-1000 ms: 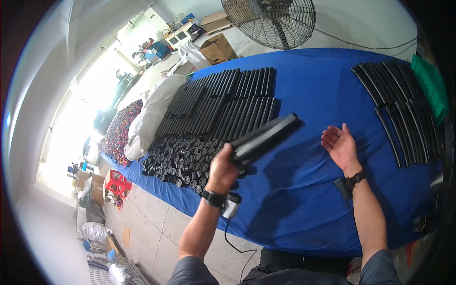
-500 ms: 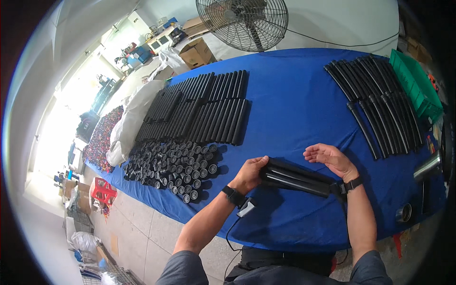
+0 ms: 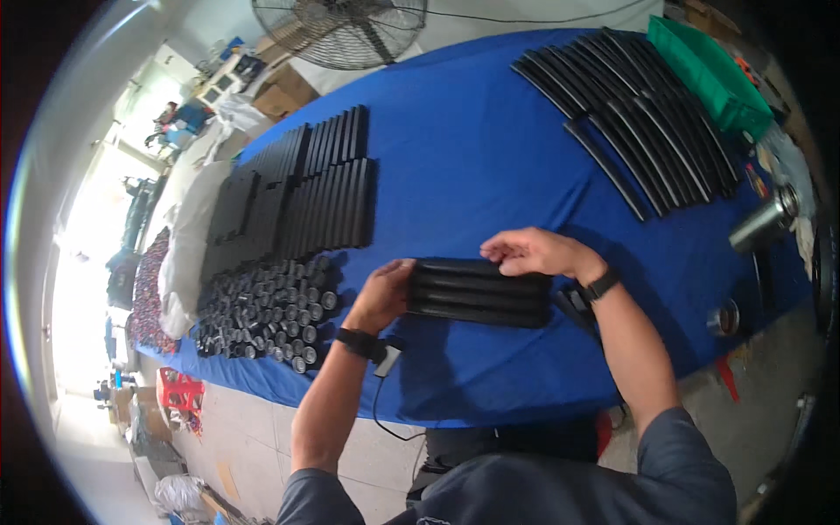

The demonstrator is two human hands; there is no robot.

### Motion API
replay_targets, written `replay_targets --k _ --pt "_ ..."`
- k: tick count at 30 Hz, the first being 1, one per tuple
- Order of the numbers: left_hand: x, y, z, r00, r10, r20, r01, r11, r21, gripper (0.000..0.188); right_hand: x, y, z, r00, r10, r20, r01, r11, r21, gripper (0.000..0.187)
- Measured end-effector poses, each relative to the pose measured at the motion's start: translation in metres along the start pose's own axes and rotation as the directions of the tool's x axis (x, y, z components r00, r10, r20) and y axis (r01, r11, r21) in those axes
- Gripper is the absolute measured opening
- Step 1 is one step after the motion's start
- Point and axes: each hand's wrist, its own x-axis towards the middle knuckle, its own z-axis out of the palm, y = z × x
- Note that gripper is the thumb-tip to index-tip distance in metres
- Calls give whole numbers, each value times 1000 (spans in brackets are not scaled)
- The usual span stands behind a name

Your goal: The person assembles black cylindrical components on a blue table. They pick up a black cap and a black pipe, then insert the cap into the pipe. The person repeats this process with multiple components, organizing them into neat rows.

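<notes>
left hand: clamped on the left end of the bundle of black tubes, fingers wrapped round it, black watch on the wrist
right hand: fingers resting on the top right edge of the bundle, loosely curled over it; whether it truly grips, cannot tell
hands: apart, one at each end of the bundle
bundle of black tubes: about four or five long black tubes held side by side, lying flat across between the hands, just above or on the blue surface; cannot tell if it touches
left of the left hand: pile of short black cylinders standing on end, near the surface edge
beyond the left hand: rows of black tubes laid flat in neat blocks, well apart from the bundle
beyond the right hand: long curved black strips fanned out, green bin past them
right of the right hand: metal cylinder lying near the surface edge, small metal ring below it
far off: floor fan behind the surface
progress: judging by the layout, many tubes already sorted into rows; one bundle in hand, evened up but not yet set down in a place; pile of short cylinders looks untouched
</notes>
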Motion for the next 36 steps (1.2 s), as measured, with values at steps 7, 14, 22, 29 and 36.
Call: replay_targets --k 7,14,22,29,36 --pt "7 -17 -9 997 69 -24 -69 998 -14 18 -4 9 -5 1000 -27 16 26 998 61 43" --pt "-1 -18 -2 981 125 -146 -126 992 5 27 -1 1 9 998 -64 -6 64 998 23 44" --pt "-5 -21 -1 973 188 -135 -177 980 90 27 11 8 24 986 -136 -98 144 986 87 34" --pt "-11 -26 6 951 251 -179 -249 968 32 29 4 5 25 979 -120 -164 145 978 151 36" --pt "-15 -18 7 949 229 -217 -204 970 130 38 5 12 20 969 -117 -216 165 962 217 35"
